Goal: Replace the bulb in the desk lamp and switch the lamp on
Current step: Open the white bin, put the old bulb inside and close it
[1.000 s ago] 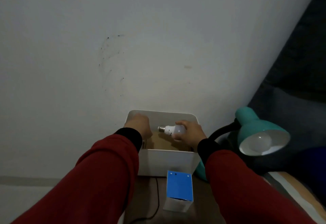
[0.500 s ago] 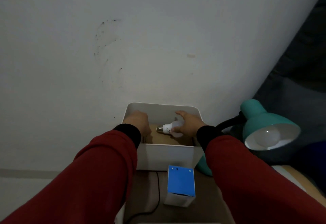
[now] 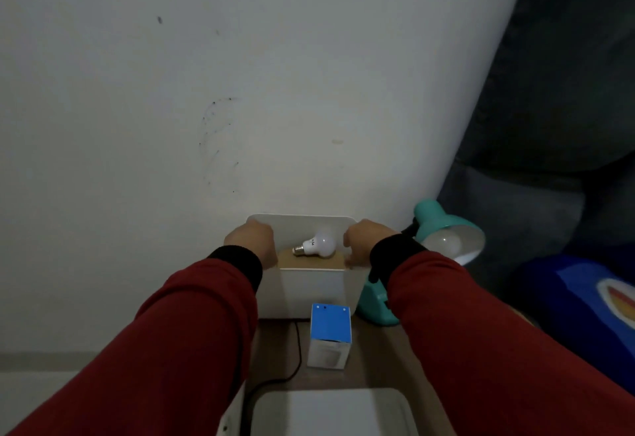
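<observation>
A white plastic bulb with a silver screw base [image 3: 316,246] lay on its side on the brown floor of the open white plastic box [image 3: 311,293], between both hands and touched by neither. The left hand [image 3: 252,239] curled its fingers over the box's left rim; the right hand [image 3: 364,241] closed likewise on the right rim. The teal metal desk lamp [image 3: 443,229], a second bulb in its shade, stood just right. A blue-topped carton [image 3: 330,339] sat on the wooden desk [image 3: 374,360].
</observation>
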`<state>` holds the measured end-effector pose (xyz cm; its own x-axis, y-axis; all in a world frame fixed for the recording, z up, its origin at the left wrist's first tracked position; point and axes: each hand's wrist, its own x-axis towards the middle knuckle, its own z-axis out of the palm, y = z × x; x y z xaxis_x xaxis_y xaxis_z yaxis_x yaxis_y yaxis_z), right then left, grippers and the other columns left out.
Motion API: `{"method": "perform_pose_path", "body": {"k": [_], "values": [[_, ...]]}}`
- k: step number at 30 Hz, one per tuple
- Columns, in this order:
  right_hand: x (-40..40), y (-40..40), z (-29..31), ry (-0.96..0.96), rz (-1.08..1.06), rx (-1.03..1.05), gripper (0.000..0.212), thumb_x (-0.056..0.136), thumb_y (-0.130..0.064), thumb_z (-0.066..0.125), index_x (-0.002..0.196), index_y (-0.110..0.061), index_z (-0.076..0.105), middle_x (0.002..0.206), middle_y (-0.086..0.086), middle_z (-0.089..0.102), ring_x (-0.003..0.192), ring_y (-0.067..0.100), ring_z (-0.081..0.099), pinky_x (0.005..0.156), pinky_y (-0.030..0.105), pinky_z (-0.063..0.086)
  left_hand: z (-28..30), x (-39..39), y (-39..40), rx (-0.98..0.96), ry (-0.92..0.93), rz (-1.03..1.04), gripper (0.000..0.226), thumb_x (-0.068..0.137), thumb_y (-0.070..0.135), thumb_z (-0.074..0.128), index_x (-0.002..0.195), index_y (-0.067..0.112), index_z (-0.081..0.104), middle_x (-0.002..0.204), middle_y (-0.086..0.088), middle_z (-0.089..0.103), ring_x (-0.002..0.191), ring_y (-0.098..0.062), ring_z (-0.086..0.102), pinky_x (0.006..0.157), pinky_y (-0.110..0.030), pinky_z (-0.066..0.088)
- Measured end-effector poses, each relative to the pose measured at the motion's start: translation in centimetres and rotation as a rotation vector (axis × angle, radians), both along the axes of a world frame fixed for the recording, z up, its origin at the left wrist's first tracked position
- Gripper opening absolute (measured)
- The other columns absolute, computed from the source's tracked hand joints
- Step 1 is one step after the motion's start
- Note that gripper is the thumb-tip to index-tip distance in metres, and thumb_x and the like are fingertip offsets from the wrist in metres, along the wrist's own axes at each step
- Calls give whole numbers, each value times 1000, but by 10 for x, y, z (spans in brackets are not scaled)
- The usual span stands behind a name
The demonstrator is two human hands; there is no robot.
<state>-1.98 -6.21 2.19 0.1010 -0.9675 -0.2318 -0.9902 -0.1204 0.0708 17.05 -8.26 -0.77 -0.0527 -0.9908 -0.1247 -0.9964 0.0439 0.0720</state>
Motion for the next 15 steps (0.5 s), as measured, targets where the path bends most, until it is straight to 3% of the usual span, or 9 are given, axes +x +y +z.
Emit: {"method": "perform_pose_path", "body": {"k": [5,8,12,15], "values": [[-4,60,3,-25,-25,-44,40,88,-27,61,125,-10,58,128,13,59,115,29,59,91,35,49,9,4,58,-15,3,3,38,89,26,55,122,8,56,129,-13,53,115,-27,56,92,-32,48],[-9,103,-10,-94,-80,-88,44,89,-28,59,129,-12,55,132,12,56,119,30,56,97,38,49,-3,8,92,-26,41,12,40,86,29,57,119,7,58,128,-14,56,117,-28,54,93,-33,48],[-18,161,-41,-272,-146,-128,44,88,-27,57,130,-14,53,132,13,55,121,30,53,99,38,47,-35,4,151,-79,260,77,52,85,30,60,130,7,49,131,-18,54,123,-32,48,99,-35,44],[-25,202,-72,-373,-197,-138,47,88,-25,57,133,-14,50,135,14,53,124,31,51,103,39,44,-74,1,198,-128,446,99,51,84,28,62,128,4,49,128,-20,56,122,-34,49,98,-34,42]]}}
